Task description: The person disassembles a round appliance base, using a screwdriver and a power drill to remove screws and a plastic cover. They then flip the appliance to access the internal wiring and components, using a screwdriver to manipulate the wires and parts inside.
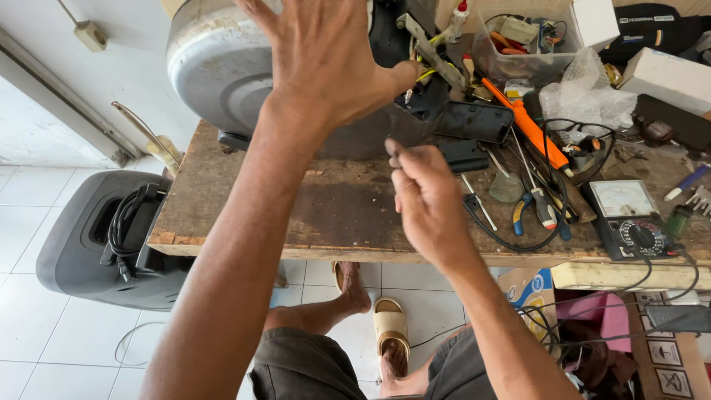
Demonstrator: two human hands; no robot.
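Head view, clear plastic tub (pixel 518 59) holding wires, small parts, workbench (pixel 333 215)

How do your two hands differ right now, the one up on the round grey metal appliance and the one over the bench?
The left hand is spread wide and flat against the round grey metal appliance; the right hand is curled, fingertips pinched together, though whether it holds anything is unclear. The left reaches farther and higher; the right hovers above the worn wooden workbench. Both are bare.
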